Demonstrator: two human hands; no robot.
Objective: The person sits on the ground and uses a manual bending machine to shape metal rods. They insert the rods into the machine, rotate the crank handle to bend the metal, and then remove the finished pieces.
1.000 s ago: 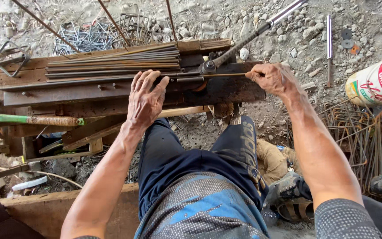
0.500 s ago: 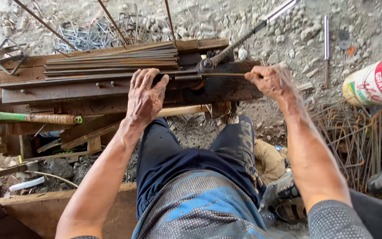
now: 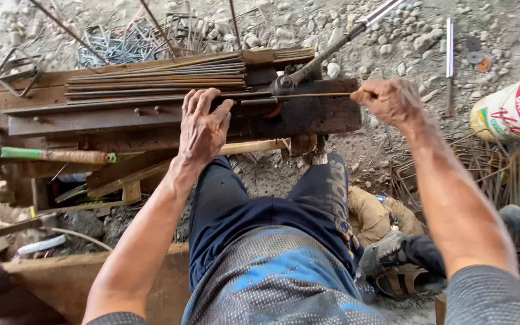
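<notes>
Head-camera view, looking down over the person's lap onto a rough wooden bench [image 3: 308, 117] standing on gravel. Left hand [image 3: 203, 123] lies palm down on the bench's front edge, fingers spread and slightly curled over a thin steel rod [image 3: 314, 95]; it presses flat rather than closing around anything. Right hand [image 3: 389, 99] is off the bench's right end, fingers pinched tightly together on the free end of the same rod. Rod runs level from left to right along the bench top, passes under the head of a bending lever [image 3: 284, 83], and projects past the bench edge into the right hand. Lever's long metal handle [image 3: 356, 27] slants up and to the right, away from both hands. Bundle of straight rods [image 3: 151, 81] lies stacked on the bench behind the left hand, parallel to the held rod. Hammer [image 3: 43, 155] with a green-taped handle rests on a lower ledge at the left, well apart from the hands. White and red bucket [image 3: 516, 108] lies tipped at the right edge; bent wire stirrups [image 3: 501, 174] are heaped below it. Pile of finished stirrups [image 3: 121, 45] sits on the gravel beyond the bench.
</notes>
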